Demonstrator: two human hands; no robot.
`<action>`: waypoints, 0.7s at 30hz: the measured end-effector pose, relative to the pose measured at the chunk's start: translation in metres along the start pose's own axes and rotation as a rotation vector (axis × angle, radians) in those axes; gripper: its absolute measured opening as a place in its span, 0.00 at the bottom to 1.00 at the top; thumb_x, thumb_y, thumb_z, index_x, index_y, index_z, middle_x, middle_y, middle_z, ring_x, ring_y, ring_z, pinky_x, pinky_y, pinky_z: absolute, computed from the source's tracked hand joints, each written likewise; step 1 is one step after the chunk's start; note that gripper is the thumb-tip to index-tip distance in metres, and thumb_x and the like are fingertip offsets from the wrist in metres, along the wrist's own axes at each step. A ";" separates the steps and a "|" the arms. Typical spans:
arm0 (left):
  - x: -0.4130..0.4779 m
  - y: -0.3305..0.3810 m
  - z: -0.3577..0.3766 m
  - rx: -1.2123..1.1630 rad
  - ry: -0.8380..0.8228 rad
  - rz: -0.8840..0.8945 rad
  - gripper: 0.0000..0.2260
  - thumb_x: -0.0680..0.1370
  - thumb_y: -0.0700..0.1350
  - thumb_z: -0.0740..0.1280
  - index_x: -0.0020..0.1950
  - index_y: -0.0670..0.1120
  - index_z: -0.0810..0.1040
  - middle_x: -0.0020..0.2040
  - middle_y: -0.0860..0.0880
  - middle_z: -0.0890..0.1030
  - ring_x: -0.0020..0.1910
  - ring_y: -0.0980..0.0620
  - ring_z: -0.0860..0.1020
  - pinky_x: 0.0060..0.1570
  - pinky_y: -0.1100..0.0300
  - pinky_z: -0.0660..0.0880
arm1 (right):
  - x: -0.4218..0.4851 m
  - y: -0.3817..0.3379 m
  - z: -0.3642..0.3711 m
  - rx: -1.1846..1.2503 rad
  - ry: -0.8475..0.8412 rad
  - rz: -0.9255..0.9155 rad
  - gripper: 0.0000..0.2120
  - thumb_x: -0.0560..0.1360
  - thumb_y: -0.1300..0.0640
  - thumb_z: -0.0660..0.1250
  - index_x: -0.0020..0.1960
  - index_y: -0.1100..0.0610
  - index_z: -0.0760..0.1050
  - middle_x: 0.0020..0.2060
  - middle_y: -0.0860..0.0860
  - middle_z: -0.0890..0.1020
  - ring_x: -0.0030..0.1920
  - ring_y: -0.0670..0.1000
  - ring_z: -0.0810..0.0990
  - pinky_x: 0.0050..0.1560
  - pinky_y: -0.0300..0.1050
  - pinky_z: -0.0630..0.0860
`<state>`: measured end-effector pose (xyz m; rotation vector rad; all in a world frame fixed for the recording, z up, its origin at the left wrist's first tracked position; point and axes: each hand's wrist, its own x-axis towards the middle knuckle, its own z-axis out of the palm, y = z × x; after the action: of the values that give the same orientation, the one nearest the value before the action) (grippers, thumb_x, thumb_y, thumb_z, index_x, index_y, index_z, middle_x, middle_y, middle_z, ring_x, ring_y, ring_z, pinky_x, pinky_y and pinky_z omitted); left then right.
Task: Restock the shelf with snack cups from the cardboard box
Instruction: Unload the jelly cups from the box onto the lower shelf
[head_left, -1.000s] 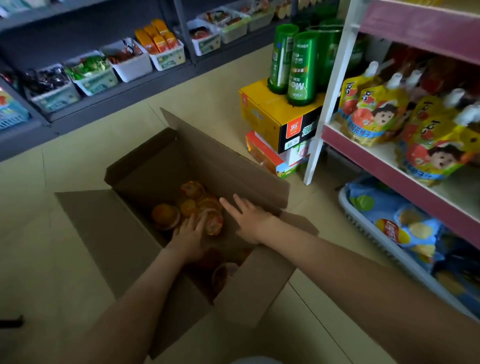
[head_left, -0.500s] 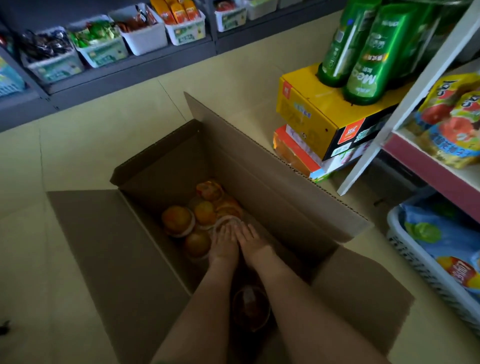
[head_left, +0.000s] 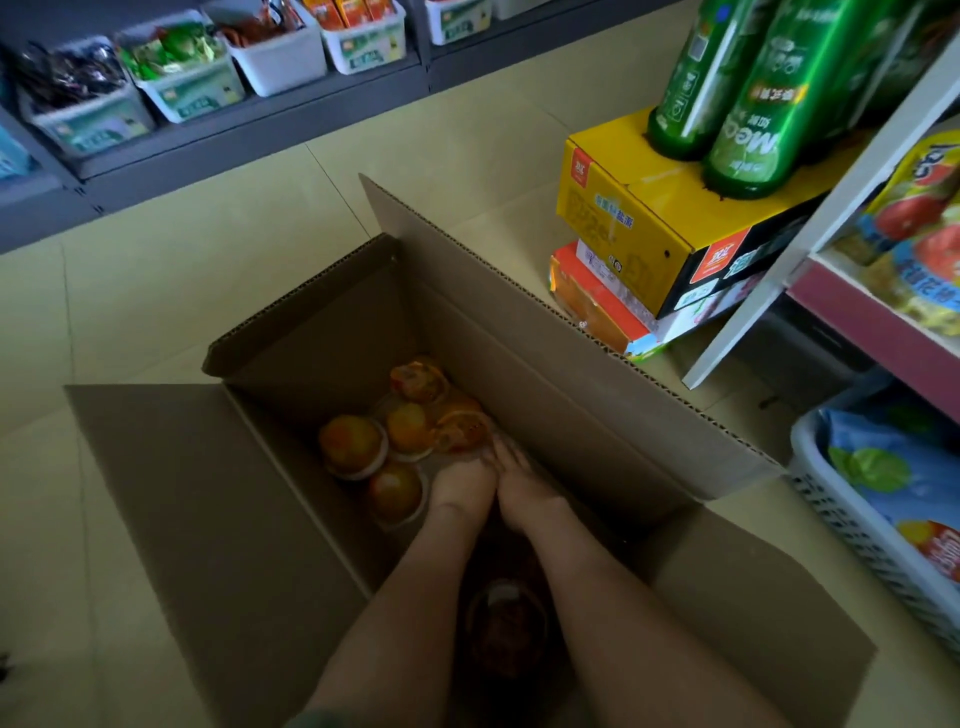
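An open cardboard box (head_left: 545, 374) stands on the floor below me. Several orange snack cups (head_left: 353, 447) lie at its far end, and one dark cup (head_left: 506, 623) sits in shadow between my forearms. Both hands are deep in the box, side by side. My left hand (head_left: 462, 483) and my right hand (head_left: 524, 488) have their fingertips against one orange cup (head_left: 462, 431). Whether either hand grips it is unclear. The white and pink shelf (head_left: 872, 332) with yellow pouches (head_left: 919, 228) is at the right.
A yellow carton (head_left: 639, 228) with green bottles (head_left: 753, 98) on it rests on an orange carton (head_left: 597, 306) beside the shelf post. A white basket (head_left: 857, 525) of blue bags sits under the shelf. A grey rack with white bins (head_left: 260, 119) lines the back.
My hands came together and reached deeper into the box, up against one orange cup. The view tilted down and closer to the box.
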<state>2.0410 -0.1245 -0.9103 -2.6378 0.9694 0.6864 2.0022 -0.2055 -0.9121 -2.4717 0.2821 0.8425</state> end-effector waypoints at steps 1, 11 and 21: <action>-0.004 -0.003 -0.006 -0.037 0.000 -0.007 0.16 0.80 0.36 0.54 0.68 0.42 0.69 0.65 0.42 0.74 0.61 0.46 0.75 0.59 0.53 0.72 | -0.002 -0.001 -0.002 0.100 0.060 -0.001 0.26 0.82 0.61 0.51 0.77 0.55 0.48 0.77 0.50 0.49 0.76 0.52 0.50 0.73 0.42 0.51; -0.082 -0.041 -0.114 -0.158 0.505 -0.102 0.08 0.80 0.45 0.58 0.55 0.50 0.74 0.50 0.50 0.80 0.47 0.51 0.80 0.40 0.60 0.72 | -0.055 -0.037 -0.073 0.806 0.374 -0.251 0.09 0.78 0.59 0.62 0.52 0.53 0.80 0.45 0.46 0.80 0.48 0.46 0.77 0.49 0.42 0.72; -0.173 0.019 -0.261 -0.342 1.413 0.281 0.13 0.73 0.42 0.56 0.43 0.42 0.80 0.40 0.45 0.81 0.40 0.48 0.77 0.38 0.58 0.71 | -0.225 -0.048 -0.206 0.870 0.866 -0.592 0.10 0.73 0.59 0.65 0.39 0.46 0.81 0.30 0.42 0.76 0.36 0.45 0.74 0.47 0.51 0.76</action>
<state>2.0024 -0.1443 -0.5998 -3.1136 1.5816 -1.3327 1.9476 -0.2668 -0.6141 -1.7494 0.1348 -0.5433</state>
